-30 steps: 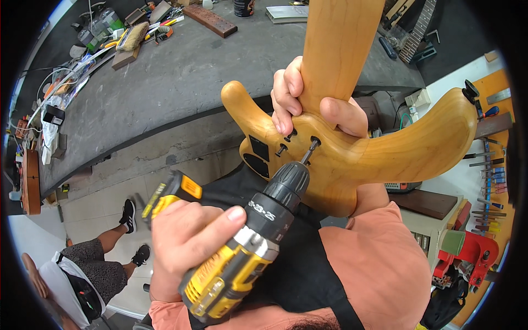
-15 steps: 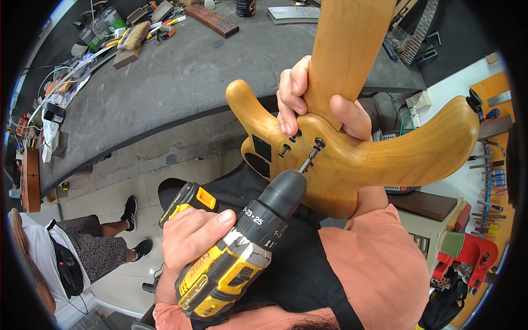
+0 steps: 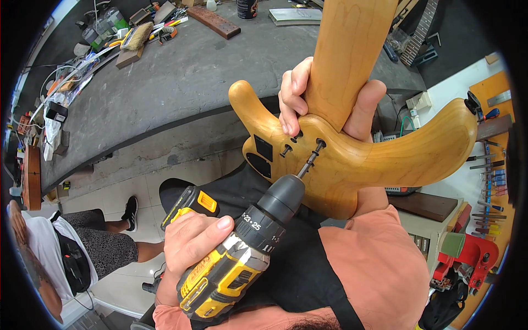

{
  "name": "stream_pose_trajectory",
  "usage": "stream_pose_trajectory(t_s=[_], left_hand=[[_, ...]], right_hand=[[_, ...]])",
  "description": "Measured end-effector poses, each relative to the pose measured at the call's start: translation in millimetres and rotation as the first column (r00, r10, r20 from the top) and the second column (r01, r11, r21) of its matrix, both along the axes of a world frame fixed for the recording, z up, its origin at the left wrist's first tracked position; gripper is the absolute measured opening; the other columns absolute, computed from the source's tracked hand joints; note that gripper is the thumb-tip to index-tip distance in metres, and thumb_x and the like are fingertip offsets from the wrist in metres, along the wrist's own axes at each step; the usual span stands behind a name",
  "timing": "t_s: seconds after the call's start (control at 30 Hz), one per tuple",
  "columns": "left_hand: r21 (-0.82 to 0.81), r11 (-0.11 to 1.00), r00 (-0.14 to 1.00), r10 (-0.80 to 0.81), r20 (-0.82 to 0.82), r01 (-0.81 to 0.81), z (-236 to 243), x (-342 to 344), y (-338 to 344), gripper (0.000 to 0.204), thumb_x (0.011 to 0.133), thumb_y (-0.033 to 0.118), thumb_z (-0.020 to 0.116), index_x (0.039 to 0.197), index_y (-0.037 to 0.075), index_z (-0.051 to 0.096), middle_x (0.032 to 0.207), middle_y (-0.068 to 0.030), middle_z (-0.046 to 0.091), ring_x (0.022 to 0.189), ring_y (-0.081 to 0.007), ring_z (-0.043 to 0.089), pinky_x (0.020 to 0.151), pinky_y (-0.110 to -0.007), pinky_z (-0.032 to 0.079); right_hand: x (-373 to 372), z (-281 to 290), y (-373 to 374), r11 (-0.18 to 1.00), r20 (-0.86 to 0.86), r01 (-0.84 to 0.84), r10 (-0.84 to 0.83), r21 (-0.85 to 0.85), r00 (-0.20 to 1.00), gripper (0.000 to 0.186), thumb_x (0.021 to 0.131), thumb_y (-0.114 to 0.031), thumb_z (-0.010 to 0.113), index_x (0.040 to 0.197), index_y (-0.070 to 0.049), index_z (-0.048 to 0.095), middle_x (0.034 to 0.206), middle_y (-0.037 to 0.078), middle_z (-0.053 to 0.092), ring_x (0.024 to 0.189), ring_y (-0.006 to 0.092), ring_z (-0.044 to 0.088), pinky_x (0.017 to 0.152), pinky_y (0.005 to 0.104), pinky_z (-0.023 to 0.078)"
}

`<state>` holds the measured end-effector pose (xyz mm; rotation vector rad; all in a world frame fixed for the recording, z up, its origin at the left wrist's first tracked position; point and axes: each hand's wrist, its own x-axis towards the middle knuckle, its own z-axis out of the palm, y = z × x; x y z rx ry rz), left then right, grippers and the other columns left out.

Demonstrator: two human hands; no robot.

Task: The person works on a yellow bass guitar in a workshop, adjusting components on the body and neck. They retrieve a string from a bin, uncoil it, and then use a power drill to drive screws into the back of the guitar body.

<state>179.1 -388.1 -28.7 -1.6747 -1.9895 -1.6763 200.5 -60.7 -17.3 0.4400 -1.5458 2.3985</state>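
My left hand (image 3: 192, 236) is closed round the grip of a yellow and black cordless drill (image 3: 225, 280), its chuck pointing up and right. The driver bit (image 3: 304, 169) meets a dark screw (image 3: 317, 150) standing out of the back of a wooden guitar body (image 3: 379, 165), at the neck joint. Two more screws (image 3: 286, 150) stick up left of it. Behind the guitar neck (image 3: 349, 55), my right hand (image 3: 294, 91) grips it, fingers on the left edge and thumb on the right; its palm is hidden. The body rests towards my lap and right arm.
A grey workbench (image 3: 165, 99) curves across the far side, carrying a brush (image 3: 136, 36) and a drilled wooden block (image 3: 214, 22). At the left stands another person (image 3: 88, 242). Tools hang on a board (image 3: 495, 176) at the right, near a red machine (image 3: 467, 258).
More of the screw's shaft shows outside its hole, and the drill has drawn back slightly. My right thumb has lifted up and outward. The other person's leg has shifted right.
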Motion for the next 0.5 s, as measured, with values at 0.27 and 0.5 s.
stream_pose_trajectory(t_s=[0.27,0.5], left_hand=[[0.107,0.994,1.0,-0.022,-0.01,0.023,-14.6,1.5,-2.1,0.065,0.086,0.019,0.091,0.144,0.001,0.067,0.101,-0.0196,0.082,0.074,-0.0273,0.077,0.065,-0.036,0.057],[0.222,0.957,0.976,0.208,-0.07,-0.188,-3.9,-31.6,-34.3,0.067,0.089,0.011,0.087,0.15,-0.001,0.062,0.128,-0.0206,0.074,0.106,-0.0298,0.073,0.089,-0.038,0.055]], right_hand=[[4.3,2.6,-3.0,0.999,0.028,0.045,-0.045,0.0,0.999,0.103,0.085,-0.102,0.051,0.114,-0.003,0.061,0.088,0.004,0.053,0.075,0.0164,0.064,0.073,0.0304,0.056],[-0.7,0.5,-20.7,0.997,0.022,0.038,-0.036,-0.073,0.999,0.095,0.091,-0.093,0.06,0.118,-0.002,0.058,0.091,0.005,0.053,0.076,0.0173,0.063,0.072,0.0304,0.055]])
